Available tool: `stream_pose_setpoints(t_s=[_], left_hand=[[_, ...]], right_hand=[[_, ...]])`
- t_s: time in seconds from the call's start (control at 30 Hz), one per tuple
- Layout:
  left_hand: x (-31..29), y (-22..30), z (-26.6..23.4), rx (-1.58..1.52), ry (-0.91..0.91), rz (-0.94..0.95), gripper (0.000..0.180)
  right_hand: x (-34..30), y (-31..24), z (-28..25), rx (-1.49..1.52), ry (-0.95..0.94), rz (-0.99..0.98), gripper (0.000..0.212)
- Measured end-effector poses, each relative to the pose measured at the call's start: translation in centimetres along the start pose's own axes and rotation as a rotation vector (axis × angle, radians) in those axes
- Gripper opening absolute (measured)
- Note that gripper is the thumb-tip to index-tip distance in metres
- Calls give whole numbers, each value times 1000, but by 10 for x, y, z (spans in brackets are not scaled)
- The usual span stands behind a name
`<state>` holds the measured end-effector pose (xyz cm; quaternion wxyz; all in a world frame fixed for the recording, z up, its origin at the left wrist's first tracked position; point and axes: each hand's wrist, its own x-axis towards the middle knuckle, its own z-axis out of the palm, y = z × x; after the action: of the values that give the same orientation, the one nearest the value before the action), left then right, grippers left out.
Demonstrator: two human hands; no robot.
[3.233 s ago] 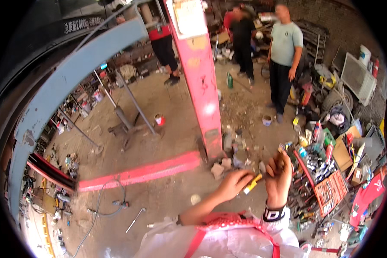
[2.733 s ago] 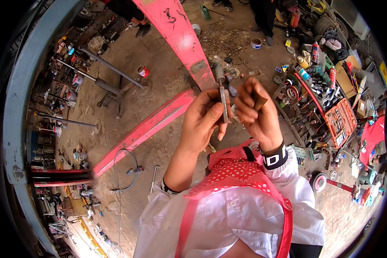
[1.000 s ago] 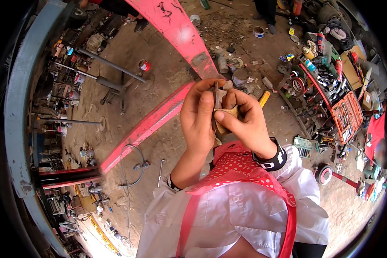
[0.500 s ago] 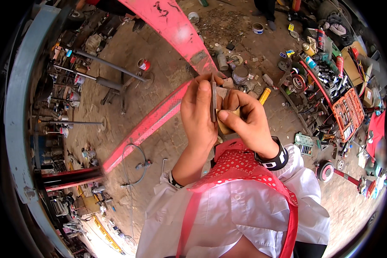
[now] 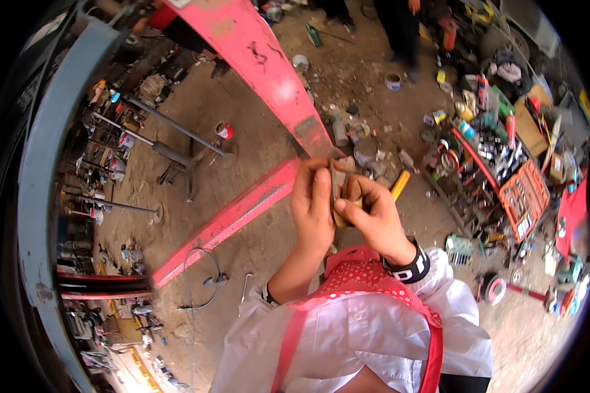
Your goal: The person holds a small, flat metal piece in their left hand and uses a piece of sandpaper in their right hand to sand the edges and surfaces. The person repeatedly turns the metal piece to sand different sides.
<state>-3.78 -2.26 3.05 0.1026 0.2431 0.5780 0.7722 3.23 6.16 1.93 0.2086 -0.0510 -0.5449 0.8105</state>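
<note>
In front of my chest my two hands are close together. My left hand [image 5: 313,206] is closed on a thin, flat grey piece [image 5: 335,181], seen nearly edge-on, with the thumb along its side. My right hand [image 5: 372,213] pinches a tan, flat piece [image 5: 340,220] between thumb and curled fingers, right beside the grey piece. Whether the two pieces touch is hidden by the fingers. Behind the hands, a red-pink metal beam [image 5: 269,72] meets a second red-pink bar [image 5: 229,219].
A blue-grey post [image 5: 36,216] rises at the left, near stands and cluttered parts. Rightward lie an orange tool case [image 5: 524,200], a green socket case [image 5: 459,250] and a small wheel [image 5: 494,289]. A yellow cylinder [image 5: 400,185] is near my right hand. Another person's dark-clad legs [image 5: 400,33] show at the top.
The view has shifted, so the surroundings sit lower and more of another person's legs shows at the top. Both hands keep their grips, and the grey piece now appears closer to my right fingers.
</note>
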Motion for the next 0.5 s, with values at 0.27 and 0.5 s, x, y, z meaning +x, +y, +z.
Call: stream_pose_setpoints(t_s=[0.27,0.5], left_hand=[[2,-8,4,74,-2,148,15],[-2,-1,2,87,-51,234,13]], right_hand=[[1,-3,-4,-28,12,42,25],[-3,-13,4,63,11,14,27]])
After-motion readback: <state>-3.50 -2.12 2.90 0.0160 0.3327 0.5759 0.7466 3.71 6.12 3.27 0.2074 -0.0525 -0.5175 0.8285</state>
